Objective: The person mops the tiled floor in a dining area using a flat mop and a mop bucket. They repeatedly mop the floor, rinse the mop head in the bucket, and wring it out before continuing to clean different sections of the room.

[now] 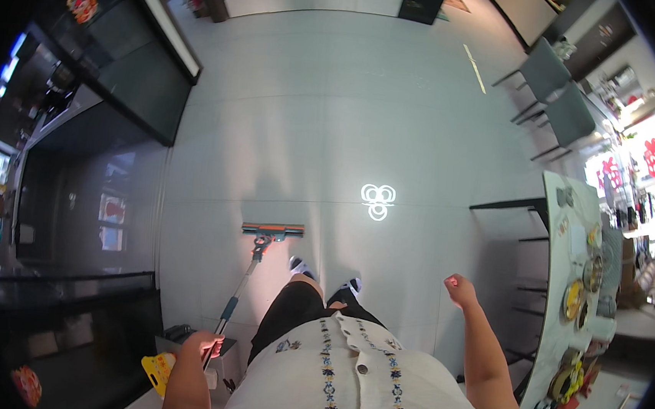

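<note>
My left hand point(205, 345) is wrapped around the pole of a floor mop point(246, 282). The pole slants forward and a little to the right, with a blue-grey sleeve partway along it. At its far end a wide, flat mop head point(273, 231), dark blue-grey with orange strips, rests on the light tiled floor point(333, 136) just ahead of my shoes. Out to the right, my right hand point(462, 290) hangs above the floor with its fingers curled in. Nothing shows in it.
Dark glass sliding panels point(124, 73) stand along the left. On the right is a marble-look dining table point(560, 251) bearing dishes, with grey chairs point(568, 117) beyond it. A small cabinet point(223, 358) and a yellow plastic item point(157, 370) are near my left arm.
</note>
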